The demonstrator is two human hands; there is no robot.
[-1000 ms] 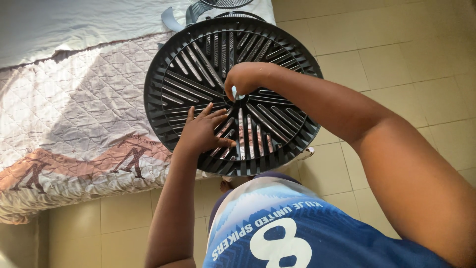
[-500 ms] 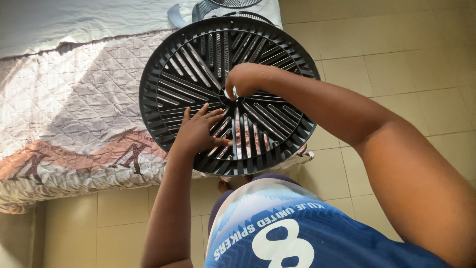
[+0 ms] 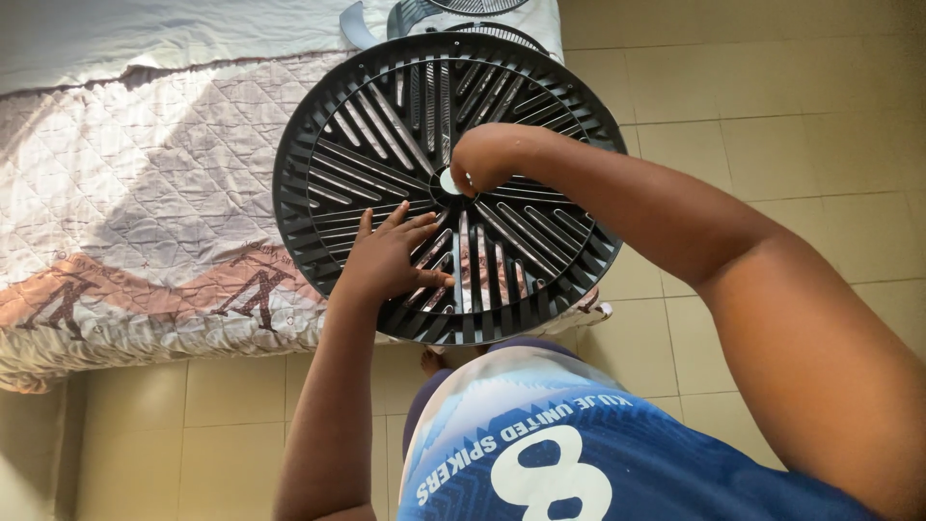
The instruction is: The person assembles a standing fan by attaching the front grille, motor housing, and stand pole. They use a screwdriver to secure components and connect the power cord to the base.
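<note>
Black round fan grille (image 3: pixel 386 135), slatted, intact.
Lies flat beneath both hands: left hand (image 3: pixel 391 259) spread on its lower slats, right hand (image 3: pixel 482 159) closed at its small pale hub (image 3: pixel 449 181).

Your left hand (image 3: pixel 391 259) lies flat, palm down, fingers (image 3: pixel 424 230) spread and pointing right, with the forearm running straight up from the bottom of the view. Your right hand (image 3: pixel 485 157) is curled into a loose fist, knuckles up and wrist bent downward, its fingertips pinched together at the left end and mostly hidden beneath the hand. Your right arm comes in from the lower right corner, upper arm close to the camera, elbow bent, forearm stretching left and up above your left hand, the two hands near but apart.
</note>
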